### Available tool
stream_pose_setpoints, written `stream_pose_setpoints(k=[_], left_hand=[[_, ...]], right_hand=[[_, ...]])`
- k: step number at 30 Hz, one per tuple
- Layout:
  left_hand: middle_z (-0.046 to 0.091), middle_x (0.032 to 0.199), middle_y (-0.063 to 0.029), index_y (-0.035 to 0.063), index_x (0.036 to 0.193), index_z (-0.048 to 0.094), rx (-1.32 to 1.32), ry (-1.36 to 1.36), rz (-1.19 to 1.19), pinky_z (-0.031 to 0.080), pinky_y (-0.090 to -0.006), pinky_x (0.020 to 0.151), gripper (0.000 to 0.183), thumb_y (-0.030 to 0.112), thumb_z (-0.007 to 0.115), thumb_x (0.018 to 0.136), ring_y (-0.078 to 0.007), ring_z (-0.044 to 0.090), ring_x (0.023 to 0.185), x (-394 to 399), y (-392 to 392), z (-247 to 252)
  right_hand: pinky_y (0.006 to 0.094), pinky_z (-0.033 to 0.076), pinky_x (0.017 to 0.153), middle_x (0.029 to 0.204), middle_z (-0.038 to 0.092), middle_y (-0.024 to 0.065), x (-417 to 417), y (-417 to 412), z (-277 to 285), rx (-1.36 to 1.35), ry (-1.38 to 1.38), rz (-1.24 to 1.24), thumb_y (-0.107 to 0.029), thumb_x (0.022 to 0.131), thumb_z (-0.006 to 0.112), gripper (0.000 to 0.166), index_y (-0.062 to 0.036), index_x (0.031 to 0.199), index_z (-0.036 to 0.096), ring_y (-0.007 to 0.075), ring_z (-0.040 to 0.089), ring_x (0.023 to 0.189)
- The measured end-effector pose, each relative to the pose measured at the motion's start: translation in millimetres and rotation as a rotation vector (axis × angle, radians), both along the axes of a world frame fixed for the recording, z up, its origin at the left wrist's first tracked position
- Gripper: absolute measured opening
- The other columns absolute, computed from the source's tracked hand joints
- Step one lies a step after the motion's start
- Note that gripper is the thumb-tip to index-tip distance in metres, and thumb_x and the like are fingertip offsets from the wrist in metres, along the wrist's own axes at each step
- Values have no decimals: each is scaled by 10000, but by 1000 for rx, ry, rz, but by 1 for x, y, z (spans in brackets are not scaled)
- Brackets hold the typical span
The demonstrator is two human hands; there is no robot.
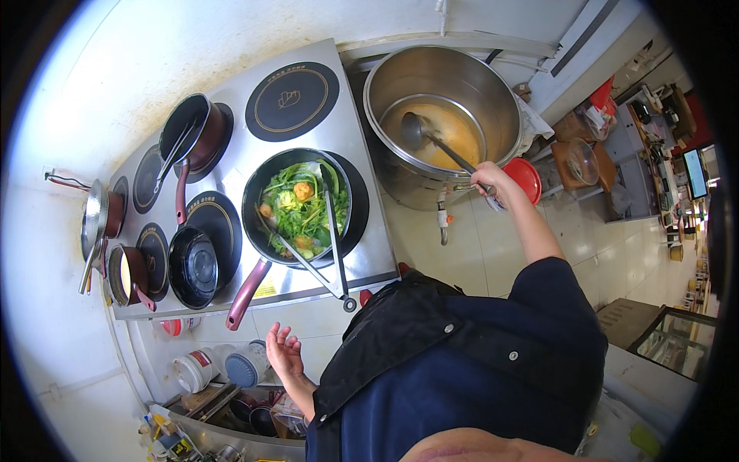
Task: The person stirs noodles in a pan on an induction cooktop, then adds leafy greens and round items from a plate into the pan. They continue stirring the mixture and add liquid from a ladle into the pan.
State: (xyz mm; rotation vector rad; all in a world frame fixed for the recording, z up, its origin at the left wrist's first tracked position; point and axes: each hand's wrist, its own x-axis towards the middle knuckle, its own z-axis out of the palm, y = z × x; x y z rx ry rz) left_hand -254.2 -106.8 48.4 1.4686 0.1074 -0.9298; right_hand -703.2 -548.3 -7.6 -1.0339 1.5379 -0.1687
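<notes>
My right hand [489, 177] grips the handle of a ladle [447, 151], whose dark bowl hangs inside a tall steel stockpot [398, 156] over cloudy yellow-brown broth [447, 124]. Beside the front burner, my left hand [284, 351] holds nothing, its fingers apart and slightly curled. Nearest to that hand is the pink handle of a saucepan [249, 293]. Leafy greens [294, 208] and orange-brown pieces [303, 191] fill this pan. Steel tongs [333, 248] rest in it, their hinged end sticking out over the cooktop's front edge.
Along the steel cooktop [231, 173] stand a saucepan with tongs [199, 127], a black bowl [194, 267] and a small saucepan [128, 276]. A drain tap [443, 222] juts from the stockpot near a red basin [524, 180]. White buckets [193, 369] sit below at left.
</notes>
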Motion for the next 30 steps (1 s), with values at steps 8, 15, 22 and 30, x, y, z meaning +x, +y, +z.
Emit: stream_pose_setpoints(k=[8, 15, 22, 30], left_hand=[[629, 874, -65, 62, 1148, 524, -26, 18, 16, 492, -229, 493, 357, 322, 546, 904, -134, 587, 592, -1, 0, -2], [631, 866, -64, 74, 1142, 530, -23, 12, 4, 492, -227, 491, 346, 324, 553, 904, -134, 591, 591, 9, 7, -2], [628, 860, -69, 69, 1145, 528, -15, 36, -83, 492, -230, 498, 328, 295, 555, 908, -139, 588, 588, 20, 6, -8], [635, 857, -94, 56, 1124, 531, -5, 80, -259, 492, -238, 496, 292, 238, 577, 900, -149, 587, 585, 30, -9, -14]], right_hand=[[373, 461, 420, 658, 601, 155, 3, -15, -32, -476, 582, 392, -39, 653, 586, 147, 68, 750, 608, 219, 593, 495], [330, 422, 375, 574, 577, 133, 2, -13, 5, -69, 162, 99, -13, 652, 579, 60, 42, 634, 560, 191, 560, 435], [302, 375, 338, 514, 523, 103, -41, 44, 47, -36, -138, -122, -10, 706, 561, 79, 7, 640, 520, 169, 486, 371], [248, 346, 302, 525, 517, 76, -54, 150, 112, -139, -304, -256, -22, 738, 523, 42, 7, 709, 534, 121, 449, 346]])
